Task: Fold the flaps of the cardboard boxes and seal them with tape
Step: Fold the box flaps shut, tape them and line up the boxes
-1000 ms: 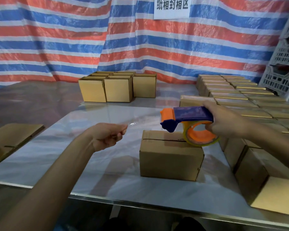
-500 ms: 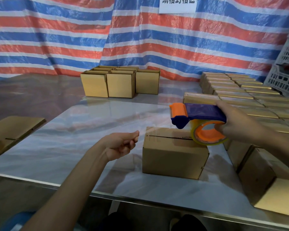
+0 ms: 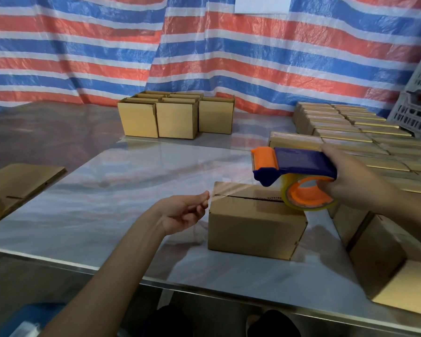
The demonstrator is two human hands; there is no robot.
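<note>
The left hand [image 3: 180, 212] pinches the free end of a clear strip of tape [image 3: 233, 188] just beside a small brown cardboard box [image 3: 253, 227]. The right hand [image 3: 350, 181] grips a blue-and-orange plastic tape dispenser [image 3: 301, 162] over the box's right top edge. The box stands near the front of a glossy grey table [image 3: 107, 203], its flaps folded down and the centre seam bare. Flat brown cardboard sheets [image 3: 22, 178] lie at the left. Open-topped brown boxes [image 3: 175, 120] cluster at the back, their insides hidden. Rows of closed brown boxes [image 3: 350, 127] fill the right side, below white plastic crates [image 3: 418, 110]. A red, white and blue striped tarpaulin [image 3: 204, 57] hangs behind.
</note>
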